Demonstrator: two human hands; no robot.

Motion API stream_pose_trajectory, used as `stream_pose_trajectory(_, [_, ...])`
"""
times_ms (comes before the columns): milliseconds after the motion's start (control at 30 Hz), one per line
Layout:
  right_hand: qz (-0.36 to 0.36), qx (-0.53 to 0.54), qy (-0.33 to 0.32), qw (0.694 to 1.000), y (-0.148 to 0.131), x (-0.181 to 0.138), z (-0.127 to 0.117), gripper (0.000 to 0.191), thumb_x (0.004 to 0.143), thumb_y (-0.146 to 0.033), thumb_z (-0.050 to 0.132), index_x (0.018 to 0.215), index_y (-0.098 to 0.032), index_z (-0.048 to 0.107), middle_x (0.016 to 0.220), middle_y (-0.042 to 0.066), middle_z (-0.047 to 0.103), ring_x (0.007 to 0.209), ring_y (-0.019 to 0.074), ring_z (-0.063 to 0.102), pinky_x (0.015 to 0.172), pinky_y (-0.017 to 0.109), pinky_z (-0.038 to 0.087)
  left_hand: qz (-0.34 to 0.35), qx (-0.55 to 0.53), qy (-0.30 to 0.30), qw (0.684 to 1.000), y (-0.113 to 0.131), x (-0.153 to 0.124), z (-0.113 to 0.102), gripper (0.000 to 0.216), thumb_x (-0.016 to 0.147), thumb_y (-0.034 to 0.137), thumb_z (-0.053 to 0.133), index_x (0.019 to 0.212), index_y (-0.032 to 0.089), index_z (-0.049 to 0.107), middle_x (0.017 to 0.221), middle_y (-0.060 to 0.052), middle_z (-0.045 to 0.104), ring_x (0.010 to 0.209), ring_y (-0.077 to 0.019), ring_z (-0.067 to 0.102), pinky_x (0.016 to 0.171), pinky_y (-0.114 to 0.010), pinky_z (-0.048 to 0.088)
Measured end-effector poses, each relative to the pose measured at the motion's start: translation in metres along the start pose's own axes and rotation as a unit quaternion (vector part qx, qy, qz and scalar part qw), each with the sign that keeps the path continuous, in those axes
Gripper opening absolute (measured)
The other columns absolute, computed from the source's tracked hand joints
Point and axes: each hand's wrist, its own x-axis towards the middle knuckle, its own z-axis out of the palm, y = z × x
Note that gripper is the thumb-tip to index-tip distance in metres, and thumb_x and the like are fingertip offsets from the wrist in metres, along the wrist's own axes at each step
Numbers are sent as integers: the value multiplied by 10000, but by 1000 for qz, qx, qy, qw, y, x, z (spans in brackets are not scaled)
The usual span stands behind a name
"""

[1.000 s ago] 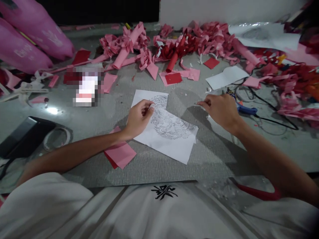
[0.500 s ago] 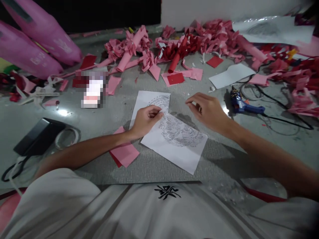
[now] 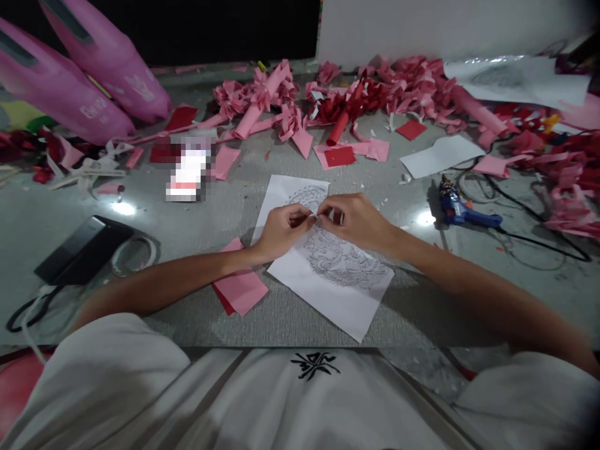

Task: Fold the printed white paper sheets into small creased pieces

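A white paper sheet (image 3: 323, 300) with a dark circular line drawing lies on the table in front of me. It shows as two angled parts, an upper left one and a lower right one, split along a line that meets near my fingers. My left hand (image 3: 284, 231) pinches the paper at that split. From the other side my right hand (image 3: 356, 219) pinches at the same spot, its fingertips almost touching those of the left. Whether the two parts are still joined is hidden by the fingers. Pink paper pieces (image 3: 242, 289), with red under them, lie beside my left forearm.
Pink and red paper flowers and rolls (image 3: 351, 100) line the back. A blue glue gun (image 3: 469, 209) with a cord lies at the right, a black box-shaped device (image 3: 84, 250) and a tape roll (image 3: 134, 255) at the left. Two pink bottles (image 3: 112, 62) stand back left.
My right hand has moved left and down onto the paper, its fingers meeting the left hand's. The left hand keeps its pinch. The whole view has shifted slightly.
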Motion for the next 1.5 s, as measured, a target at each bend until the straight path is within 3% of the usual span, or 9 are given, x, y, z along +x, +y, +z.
stream_pose_trajectory(267, [-20,-52,1,998,7,-1,8,124,908,-138,572,845,-194,664,791,30,687,691,154,590,687,307,437,4,-2,-14,1000,2,-1,0,246,909,417,741,860,176,729,798,-32,716,716,-139,639,645,-256,464])
stream_pose_trajectory(533, [-30,-60,20,998,10,-3,22,109,811,-105,577,780,-205,609,753,16,659,662,144,538,656,304,401,23,36,-28,999,3,1,1,189,899,329,700,784,180,689,693,7,628,636,-117,545,591,-254,404])
stream_pose_trajectory(667, [-14,-86,74,993,18,4,17,110,794,-109,585,756,-210,603,731,25,668,661,160,564,662,316,425,34,38,-29,998,5,1,0,224,911,312,675,733,177,655,636,24,557,593,-106,488,551,-256,335])
stream_pose_trajectory(800, [35,-93,149,984,28,9,-4,93,791,-124,629,764,-212,642,697,12,674,624,163,587,670,335,458,14,4,-30,999,5,-2,-1,200,910,352,715,839,166,740,750,-15,699,654,-123,599,592,-252,433])
stream_pose_trajectory(900, [55,1,77,995,23,6,-9,92,879,-190,641,842,-210,723,745,17,732,643,168,644,659,326,497,1,-23,-28,999,3,-2,-1,248,901,408,759,876,162,781,846,-49,769,734,-143,669,651,-257,494])
stream_pose_trajectory(1033, [23,55,2,998,12,1,0,137,933,-230,654,947,-214,790,895,27,798,711,163,699,688,313,539,-3,-34,-36,999,2,1,-1,290,898,436,785,868,149,801,829,-55,774,726,-138,672,653,-251,483])
stream_pose_trajectory(1233, [-38,11,-2,999,10,-1,5,200,972,-202,619,1067,-209,795,987,41,814,690,149,697,659,300,546,2,-29,-28,999,0,2,-2,315,883,451,800,859,137,809,827,-58,786,732,-144,687,657,-244,490])
stream_pose_trajectory(1500, [-91,-31,11,995,12,0,5,114,995,-201,615,962,-190,723,878,30,766,681,146,683,689,294,526,5,-28,-28,999,-2,3,-1,230,883,372,770,847,148,810,819,-53,783,737,-147,690,668,-250,497])
